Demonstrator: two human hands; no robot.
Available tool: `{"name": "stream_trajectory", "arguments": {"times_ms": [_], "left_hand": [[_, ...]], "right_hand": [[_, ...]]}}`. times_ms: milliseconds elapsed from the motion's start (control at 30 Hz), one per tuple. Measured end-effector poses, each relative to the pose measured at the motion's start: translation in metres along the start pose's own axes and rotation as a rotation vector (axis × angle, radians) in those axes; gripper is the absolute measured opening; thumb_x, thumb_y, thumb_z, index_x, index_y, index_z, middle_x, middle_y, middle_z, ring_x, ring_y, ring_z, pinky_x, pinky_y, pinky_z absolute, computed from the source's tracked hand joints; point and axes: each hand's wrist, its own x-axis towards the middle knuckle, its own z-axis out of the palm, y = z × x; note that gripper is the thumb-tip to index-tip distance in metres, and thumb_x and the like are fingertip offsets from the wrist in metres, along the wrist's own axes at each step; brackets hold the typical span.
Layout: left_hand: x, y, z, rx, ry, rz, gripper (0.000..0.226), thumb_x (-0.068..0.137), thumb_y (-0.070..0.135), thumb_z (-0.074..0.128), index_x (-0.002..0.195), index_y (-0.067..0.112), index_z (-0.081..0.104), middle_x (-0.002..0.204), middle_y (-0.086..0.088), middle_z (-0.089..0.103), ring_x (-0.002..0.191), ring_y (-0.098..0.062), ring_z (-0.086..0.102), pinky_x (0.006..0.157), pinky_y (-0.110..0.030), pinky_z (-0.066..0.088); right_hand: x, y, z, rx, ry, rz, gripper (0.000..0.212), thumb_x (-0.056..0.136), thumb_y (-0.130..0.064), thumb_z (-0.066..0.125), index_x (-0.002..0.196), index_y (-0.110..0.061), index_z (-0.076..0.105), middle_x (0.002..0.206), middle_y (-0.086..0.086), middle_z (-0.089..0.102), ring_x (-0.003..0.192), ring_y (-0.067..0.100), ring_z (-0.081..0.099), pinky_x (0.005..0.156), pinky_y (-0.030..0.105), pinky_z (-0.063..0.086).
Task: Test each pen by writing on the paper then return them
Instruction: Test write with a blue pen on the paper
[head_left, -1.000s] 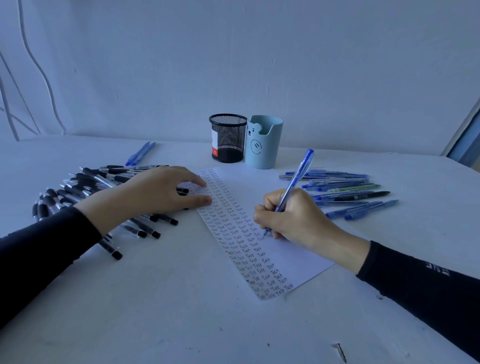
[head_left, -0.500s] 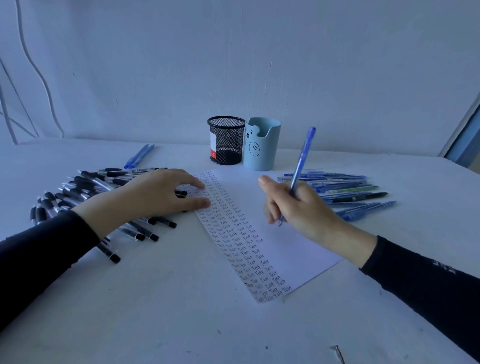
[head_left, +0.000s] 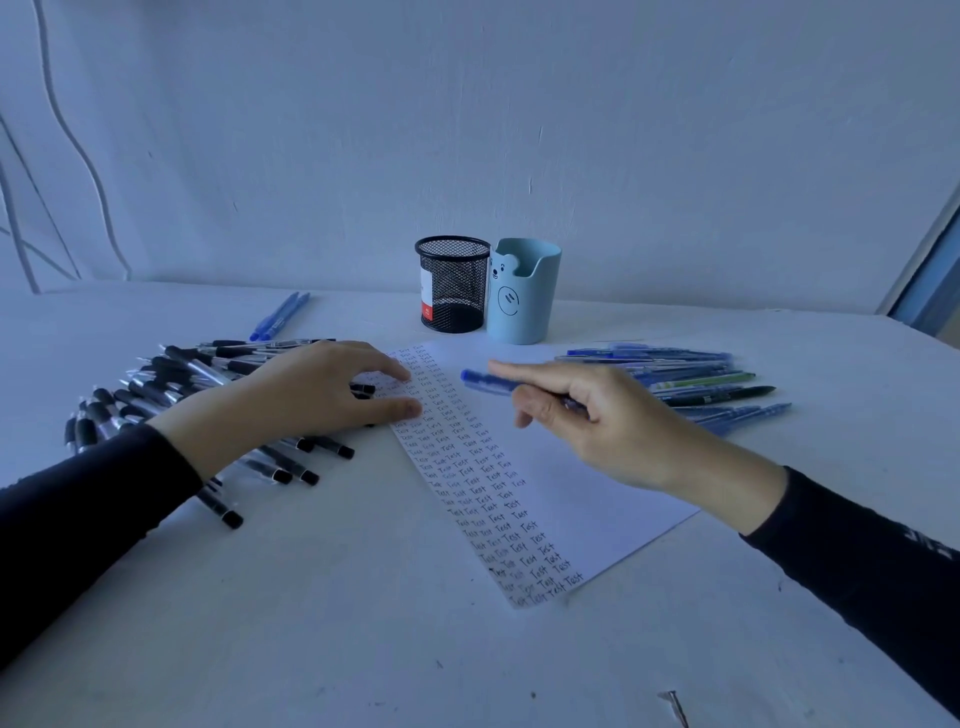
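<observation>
R hand (head_left: 608, 421) grips blue pen (head_left: 485, 382). 1 s ago it was tip-down writing on paper (head_left: 571, 499); now it's lifted, level above paper's top. L hand (head_left: 311, 395) lies flat, fingers straight, pinning paper's left edge. Test prob. done; next, return it, likely to blue pens (head_left: 691, 376) right of paper.

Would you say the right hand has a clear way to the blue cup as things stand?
Probably yes: the right hand, gripping a pen, is over the paper, and only bare paper lies between it and the blue cup.
</observation>
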Motion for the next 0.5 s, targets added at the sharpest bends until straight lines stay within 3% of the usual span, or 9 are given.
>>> {"name": "stream_trajectory", "arguments": {"times_ms": [167,333,500], "left_hand": [[0.0,0.001,0.001,-0.007,0.01,0.003,0.081,0.057,0.097,0.033,0.12,0.051,0.056,0.134,0.022,0.053,0.119,-0.005,0.052,0.104,-0.037,0.043],[0.0,0.001,0.0,-0.004,0.009,0.007,0.081,0.057,0.096,0.034,0.121,0.051,0.056,0.134,0.022,0.053,0.119,-0.005,0.051,0.103,-0.034,0.042],[0.0,0.0,0.0,0.007,0.005,0.007,0.082,0.057,0.097,0.033,0.122,0.051,0.056,0.135,0.022,0.052,0.12,-0.005,0.051,0.099,-0.03,0.041]], "right_hand": [[-0.002,0.002,0.007,-0.101,0.015,-0.076,0.009,0.097,-0.024,0.06,0.103,-0.024,0.067,0.088,-0.01,0.064,0.075,0.012,0.057,0.065,0.017,0.039],[-0.003,0.009,0.014,-0.301,0.039,-0.172,0.021,0.094,-0.036,0.059,0.103,-0.023,0.072,0.094,-0.012,0.057,0.091,0.011,0.052,0.087,0.031,0.043],[-0.004,0.011,0.019,-0.437,0.04,-0.213,0.036,0.09,-0.049,0.047,0.101,-0.03,0.076,0.088,-0.015,0.056,0.085,0.011,0.048,0.083,0.032,0.038]]}}
